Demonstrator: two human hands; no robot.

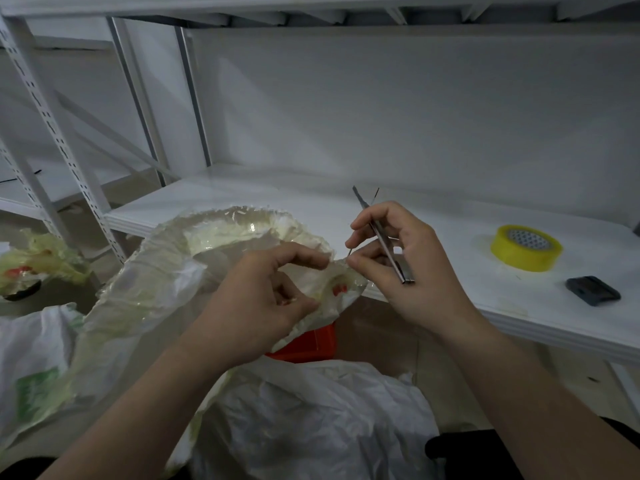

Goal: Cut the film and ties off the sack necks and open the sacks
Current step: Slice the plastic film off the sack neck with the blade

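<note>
A curled strip of yellowish clear film (214, 230) arcs up from a white plastic sack (304, 420) in front of me. My left hand (266, 299) pinches the film's near end, where a bit of red tie (340, 289) shows through. My right hand (398, 268) holds a thin metal blade tool (384, 240) across its fingers, tip pointing up and away, while its fingertips pinch the same film end. Something orange-red (308, 344) sits under the film, partly hidden.
A white shelf board (485, 306) runs along the right, carrying a yellow tape roll (526, 248) and a small dark object (593, 291). Another white sack (31, 358) lies at the left; a wad of cut film (38, 261) sits beyond it. Slotted shelf uprights (59, 140) stand at the left.
</note>
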